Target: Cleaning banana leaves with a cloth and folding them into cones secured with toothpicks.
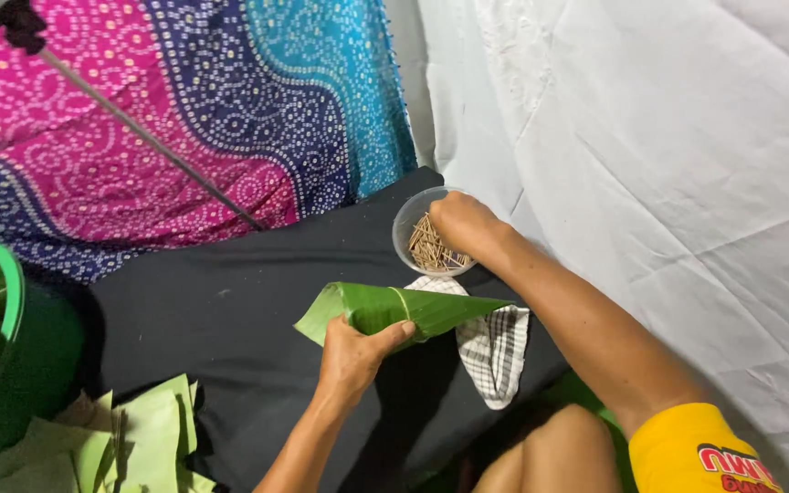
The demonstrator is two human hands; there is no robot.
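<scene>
Black cloth is spread as the working surface, with a batik fabric in pink, purple and blue hung behind it and a white sheet draped to its right. Only the head view is given.

Places are taken from the folded banana leaf parcel, which is held above the middle of the black cloth. It is gripped near its wide end by the left hand, with the thumb pressed over the top and the fingers curled underneath, apparently so that the fold is kept from springing open. Its pointed end is aimed right, over a white checked cloth lying just beneath and to the right of the parcel.

Just above the parcel a small clear round tub is set on the cloth, close enough to be reached without shifting the parcel. It is partly filled with thin wooden sticks, piled loosely. The right hand is dipped over the tub's rim with its fingertips closed down among the sticks; whether a stick is actually pinched cannot be told.

Far left of the parcel a green bucket is seen, its contents unclear. Below and left of the parcel, cut pale green leaf pieces are stacked.
</scene>
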